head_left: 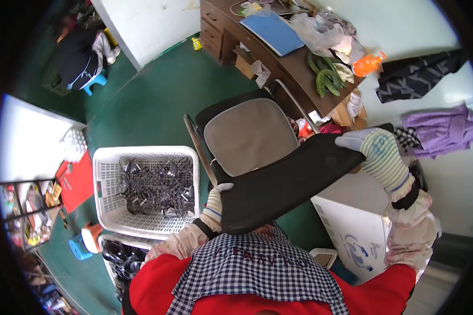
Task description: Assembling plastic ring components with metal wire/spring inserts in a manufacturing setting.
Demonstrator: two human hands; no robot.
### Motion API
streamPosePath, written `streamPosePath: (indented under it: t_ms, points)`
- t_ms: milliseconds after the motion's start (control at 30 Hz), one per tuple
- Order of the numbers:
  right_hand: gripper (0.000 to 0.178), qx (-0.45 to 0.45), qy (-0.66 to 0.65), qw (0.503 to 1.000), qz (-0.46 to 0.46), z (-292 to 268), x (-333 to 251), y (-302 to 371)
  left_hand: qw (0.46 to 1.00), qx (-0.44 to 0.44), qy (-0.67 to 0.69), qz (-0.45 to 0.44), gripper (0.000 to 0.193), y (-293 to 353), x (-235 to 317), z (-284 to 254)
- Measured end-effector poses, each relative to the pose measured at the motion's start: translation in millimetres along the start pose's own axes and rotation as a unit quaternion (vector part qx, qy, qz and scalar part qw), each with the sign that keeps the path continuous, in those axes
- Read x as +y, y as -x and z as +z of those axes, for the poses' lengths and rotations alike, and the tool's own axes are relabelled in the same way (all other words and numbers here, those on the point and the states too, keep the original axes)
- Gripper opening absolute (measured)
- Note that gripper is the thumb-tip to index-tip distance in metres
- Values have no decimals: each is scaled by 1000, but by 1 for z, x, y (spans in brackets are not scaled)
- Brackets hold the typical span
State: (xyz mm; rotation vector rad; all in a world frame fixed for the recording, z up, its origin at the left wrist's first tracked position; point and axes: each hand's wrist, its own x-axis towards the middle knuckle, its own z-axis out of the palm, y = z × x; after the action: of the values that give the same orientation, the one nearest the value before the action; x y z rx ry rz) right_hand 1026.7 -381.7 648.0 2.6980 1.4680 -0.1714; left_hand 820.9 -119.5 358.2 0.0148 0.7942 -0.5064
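1. The black backrest point(291, 181) lies at the clock's centre, tilted, its near end toward 7 o'clock and its far end toward 2; whether it is joined to the chair behind is hard to tell.
2. At 8 o'clock, the left hand point(215, 205), in a striped glove, has its grip clamped on the backrest's edge.
3. At 2 o'clock, the right hand point(373, 149), also in a striped glove, has its grip clamped on the other end, the thumb side over the black surface.
4. Just beyond, at 11 o'clock, is the chair's grey-brown seat point(249, 136), between two armrests.
5. At 9 o'clock, a white basket point(142, 226) holds many dark parts point(155, 184); part of a second such basket shows at 8.
6. At 4 o'clock stands a white box point(347, 226).
7. At 12 o'clock, the brown bench point(295, 67) carries a blue folder point(273, 32) and green vegetables point(325, 76); an orange bottle point(369, 64) is at 1.
8. At 2 o'clock, beyond the right hand, hangs purple cloth point(444, 131).
9. Far off at 10 o'clock, a person point(79, 60) sits on a blue stool point(94, 83).
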Motion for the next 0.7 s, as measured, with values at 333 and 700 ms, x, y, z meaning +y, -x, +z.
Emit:
streamPosePath:
  t_ms: [333, 700]
  points:
    - [35, -44, -10, 998, -33, -33, -34, -62, 994, -60, 91, 28, 32, 37, 48, 0]
    - [42, -61, 39, 991, -114, -47, -47, -163, 972, -64, 162, 159, 31, 44, 95, -30]
